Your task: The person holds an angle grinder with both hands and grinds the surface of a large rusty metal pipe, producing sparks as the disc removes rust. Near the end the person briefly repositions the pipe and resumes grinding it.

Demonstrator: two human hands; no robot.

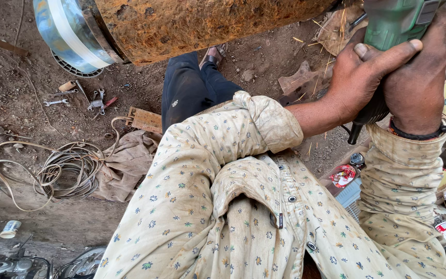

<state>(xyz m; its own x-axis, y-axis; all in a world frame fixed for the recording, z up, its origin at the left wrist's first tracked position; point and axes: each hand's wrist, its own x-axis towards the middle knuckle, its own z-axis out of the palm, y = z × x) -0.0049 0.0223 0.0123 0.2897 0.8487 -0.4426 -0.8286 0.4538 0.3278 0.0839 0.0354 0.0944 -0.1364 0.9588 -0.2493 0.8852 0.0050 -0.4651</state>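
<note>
Gripping a green angle grinder (396, 20) with both hands, the person works at the upper right of the head view, arms raised ahead of the chest. The left hand (360, 77) comes in from the left with its forearm bare below a rolled cuff; its fingers close around the tool's body, and the thumb lies stretched along the green casing, pointing right. The right hand (419, 82) rises from below, wrist nearly straight and ringed by a dark band, fingers wrapped tight over the same body from the far side (the two hands touch, one overlapping the other).

The grinder's long axis runs roughly up and down the frame, tilted a little: its dark rear end and cord (354, 132) hang low towards the person, while its front end passes out of the top edge, so the disc cannot be seen. Thin orange sparks (316, 44) streak the ground just left of the tool.

A large rusty cylinder (202, 23), with a blue, white-banded end at its left, lies across the top of the view, just left of the grinder. On the dirt at left are scattered spanners (58, 102), a coil of cable (65, 173) and a crumpled cloth (127, 163).
</note>
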